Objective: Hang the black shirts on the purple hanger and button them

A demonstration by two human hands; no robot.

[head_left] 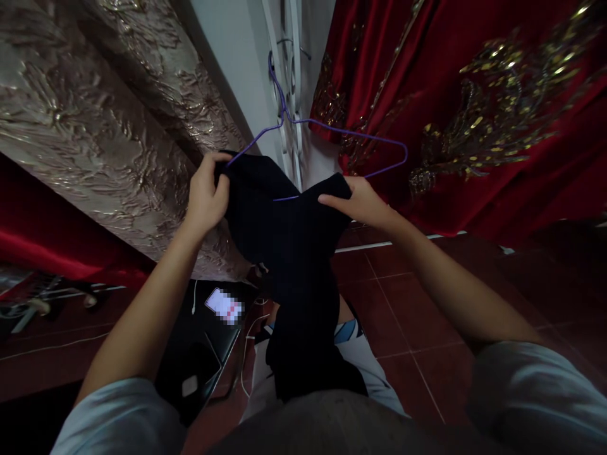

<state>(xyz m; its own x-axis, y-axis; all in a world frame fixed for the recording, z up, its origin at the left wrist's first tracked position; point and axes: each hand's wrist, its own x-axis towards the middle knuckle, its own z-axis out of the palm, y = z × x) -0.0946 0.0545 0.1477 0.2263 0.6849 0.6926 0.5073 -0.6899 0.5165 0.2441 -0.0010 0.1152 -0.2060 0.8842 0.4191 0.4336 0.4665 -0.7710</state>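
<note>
A black garment [289,253] hangs down in front of me, its top edge stretched between both hands. My left hand [206,196] is closed on the garment's left corner, where the purple wire hanger [332,129] enters the cloth. My right hand [355,199] grips the garment's right corner, fingers pressed on the fabric just below the hanger's right arm. The hanger's hook [275,79] is caught on a white metal fitting [290,95] against the wall.
A beige embroidered curtain [104,120] hangs at the left and a red gold-embroidered cloth [474,107] at the right. Below are dark red floor tiles [408,303], a black surface with a lit phone [224,306] and white cables [244,354].
</note>
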